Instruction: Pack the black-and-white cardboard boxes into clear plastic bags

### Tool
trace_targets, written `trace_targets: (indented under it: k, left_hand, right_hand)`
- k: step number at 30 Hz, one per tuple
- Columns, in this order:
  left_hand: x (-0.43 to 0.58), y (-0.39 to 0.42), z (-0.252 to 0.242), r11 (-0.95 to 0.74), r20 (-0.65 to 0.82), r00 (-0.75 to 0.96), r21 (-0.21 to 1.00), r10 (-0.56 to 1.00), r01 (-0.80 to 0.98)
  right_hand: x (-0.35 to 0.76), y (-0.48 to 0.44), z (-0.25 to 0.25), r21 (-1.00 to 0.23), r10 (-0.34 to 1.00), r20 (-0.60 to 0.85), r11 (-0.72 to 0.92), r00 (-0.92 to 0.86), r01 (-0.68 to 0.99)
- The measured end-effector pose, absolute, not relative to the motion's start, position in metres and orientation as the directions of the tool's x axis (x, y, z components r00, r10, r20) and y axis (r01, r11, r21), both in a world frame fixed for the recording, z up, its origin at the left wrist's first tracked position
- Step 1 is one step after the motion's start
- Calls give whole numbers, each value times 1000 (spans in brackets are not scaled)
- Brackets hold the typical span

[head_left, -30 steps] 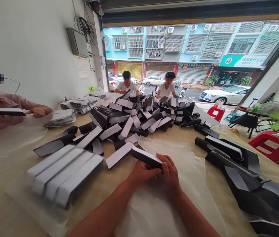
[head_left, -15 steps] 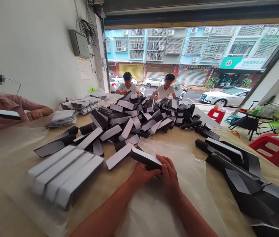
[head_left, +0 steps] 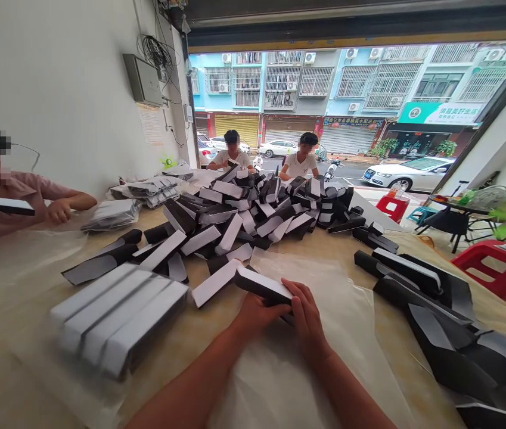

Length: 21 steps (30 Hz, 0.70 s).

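Between my two hands is a narrow box [head_left: 265,282], white on top and black on its side, tilted above a sheet of clear plastic [head_left: 324,369]. My left hand [head_left: 257,316] grips it from below, with the thumb near its lower side. My right hand [head_left: 307,310] closes round the right end, fingers over the edge. Just left of it a white box [head_left: 217,282] lies on the table. Further left, several white boxes [head_left: 121,313] sit side by side in a clear plastic bag.
A large heap of black and white boxes [head_left: 253,214] covers the table's middle. Open black sleeves [head_left: 449,351] lie along the right. Wrapped packs [head_left: 145,189] are stacked at the back left. One person [head_left: 15,196] sits at left, two more across the table. A red stool [head_left: 498,268] stands at right.
My hands and the box have hardly moved; the box has shifted slightly left. The person at left has moved their hands a little.
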<state>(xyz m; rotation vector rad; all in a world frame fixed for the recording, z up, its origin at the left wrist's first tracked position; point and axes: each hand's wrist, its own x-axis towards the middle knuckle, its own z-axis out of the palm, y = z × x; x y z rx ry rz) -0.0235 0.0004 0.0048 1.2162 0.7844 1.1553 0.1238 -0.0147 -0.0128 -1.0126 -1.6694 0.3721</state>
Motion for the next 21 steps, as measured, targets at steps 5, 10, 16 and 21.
trace_targets:
  k: [5,10,16,21]
  left_hand:
    - [-21,0,6,-127,153,187,981,970,-144]
    - [-28,3,14,-355,341,-279,935,898,3]
    - [-41,17,6,-396,387,-561,911,732,111]
    - [-43,24,-5,-343,338,-531,935,777,92]
  right_hand:
    - [123,-14,-14,-730,788,615,559,21,394]
    - [123,-9,-18,-815,810,559,496,177,301]
    - [123,-9,-19,-801,817,555,474,157,367]
    - [122,-12,-17,-737,814,579,494,52,462]
